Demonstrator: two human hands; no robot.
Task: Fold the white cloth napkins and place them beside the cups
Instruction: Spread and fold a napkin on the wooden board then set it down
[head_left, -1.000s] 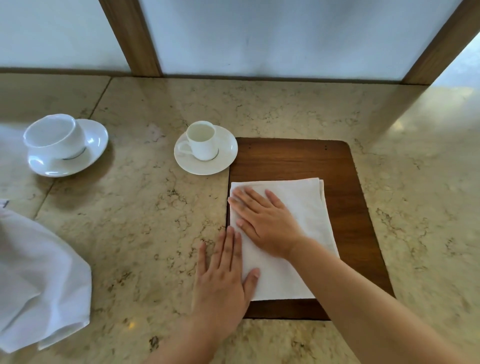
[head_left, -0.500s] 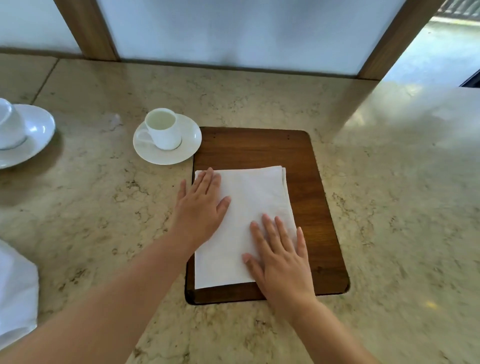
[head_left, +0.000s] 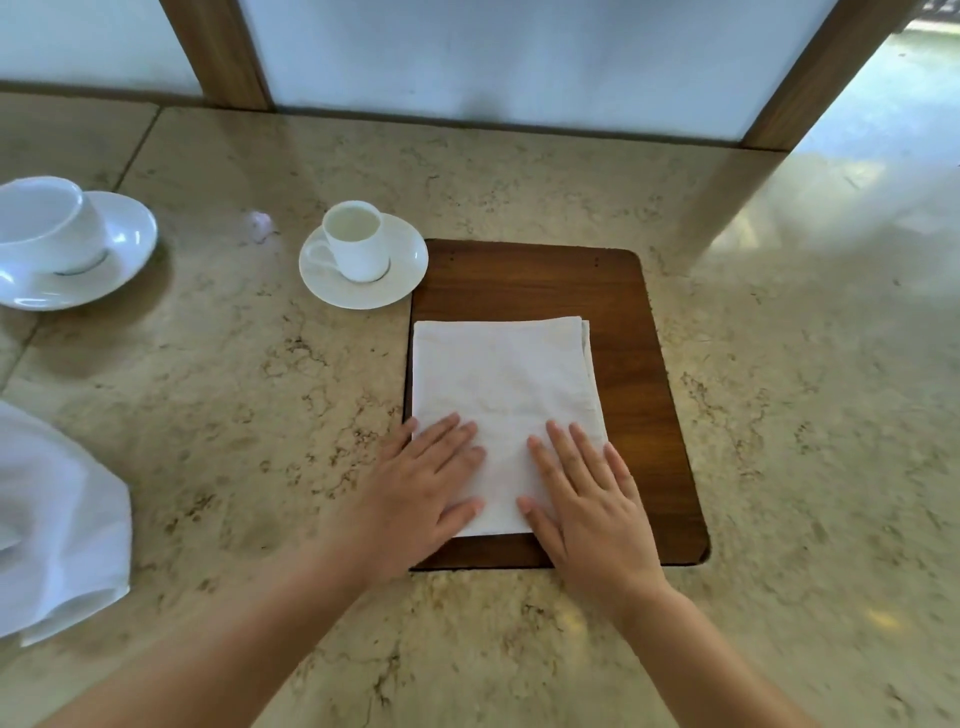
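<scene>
A folded white napkin (head_left: 501, 384) lies flat on a dark wooden board (head_left: 639, 395), a long rectangle running away from me. My left hand (head_left: 415, 499) presses flat on its near left corner. My right hand (head_left: 587, 499) presses flat on its near right part, fingers straight. A small white cup (head_left: 356, 241) on a saucer (head_left: 405, 270) stands just beyond the board's far left corner. A larger white cup (head_left: 47, 223) on its saucer (head_left: 130, 244) sits at the far left. An unfolded white napkin (head_left: 52, 519) lies bunched at the left edge.
The counter is beige marble (head_left: 234, 389), with bare room between the cups and the board and to the board's right. White panels with wooden posts (head_left: 218, 52) close the far side. A bright floor (head_left: 893, 130) shows at the upper right.
Both hands have slid toward me along the napkin to its near end. The left hand came down from the far left corner. The camera has swung left, so the larger cup and bunched napkin show more.
</scene>
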